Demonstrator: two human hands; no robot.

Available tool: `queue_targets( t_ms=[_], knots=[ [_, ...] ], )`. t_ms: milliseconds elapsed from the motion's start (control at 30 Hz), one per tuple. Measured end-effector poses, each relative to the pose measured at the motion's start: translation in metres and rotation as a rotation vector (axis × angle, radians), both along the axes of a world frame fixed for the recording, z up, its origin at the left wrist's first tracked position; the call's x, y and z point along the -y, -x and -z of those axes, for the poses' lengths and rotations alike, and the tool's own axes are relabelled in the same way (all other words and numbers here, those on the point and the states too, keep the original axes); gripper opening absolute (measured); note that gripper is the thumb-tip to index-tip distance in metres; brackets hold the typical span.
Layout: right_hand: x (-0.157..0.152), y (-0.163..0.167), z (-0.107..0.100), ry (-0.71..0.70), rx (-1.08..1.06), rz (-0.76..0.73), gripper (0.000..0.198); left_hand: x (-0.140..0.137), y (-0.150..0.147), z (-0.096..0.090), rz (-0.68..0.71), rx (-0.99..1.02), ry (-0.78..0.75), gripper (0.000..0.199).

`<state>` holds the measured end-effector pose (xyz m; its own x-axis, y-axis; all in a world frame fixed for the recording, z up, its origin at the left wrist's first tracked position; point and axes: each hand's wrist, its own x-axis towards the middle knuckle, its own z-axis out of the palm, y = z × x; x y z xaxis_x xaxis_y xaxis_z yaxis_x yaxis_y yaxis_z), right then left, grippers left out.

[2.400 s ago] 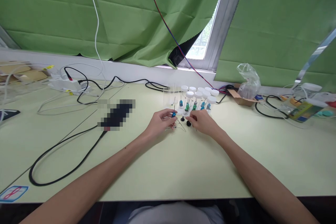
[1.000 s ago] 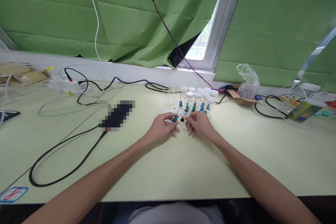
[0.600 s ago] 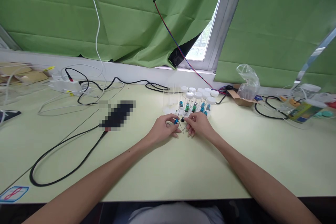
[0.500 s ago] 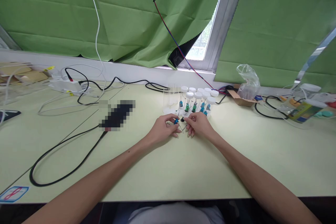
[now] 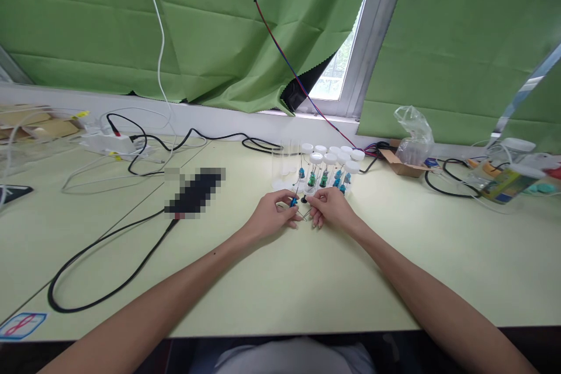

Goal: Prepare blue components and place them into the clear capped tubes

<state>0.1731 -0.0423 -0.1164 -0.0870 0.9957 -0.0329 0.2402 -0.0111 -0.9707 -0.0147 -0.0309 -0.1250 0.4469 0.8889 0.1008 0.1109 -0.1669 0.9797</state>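
My left hand [image 5: 274, 211] is closed, with thumb and fingertips round a small blue part [image 5: 293, 203] that has thin metal wires sticking out of it. Close on its right, my right hand [image 5: 332, 207] pinches a thin metal wire [image 5: 307, 213], which meets a wire from the blue part just above the table. Between the two hands, a small black piece [image 5: 304, 199] shows at the fingertips; what bears it is hard to make out. Right behind the hands stand several clear tubes with white caps [image 5: 316, 158], holding blue and green parts [image 5: 323, 179] with wires.
Uncapped clear tubes [image 5: 277, 168] stand left of the capped ones. On the left lie a blurred-out dark object [image 5: 197, 191] with a looped black cable [image 5: 83, 245] and a white power strip [image 5: 109, 141]. A small cardboard box [image 5: 405, 165] and a jar [image 5: 511, 184] are at right.
Both hands stay in nearly the same place. The wires at the fingertips have shifted slightly and now cross closer together.
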Motion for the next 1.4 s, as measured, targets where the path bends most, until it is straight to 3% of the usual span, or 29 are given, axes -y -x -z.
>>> queue_targets(
  t_ms=[1400],
  knots=[
    [0.0002, 0.0016, 0.0067, -0.106, 0.094, 0.009, 0.042, 0.0004, -0.0004, -0.0011, -0.020, -0.008, 0.010, 0.030]
  ],
)
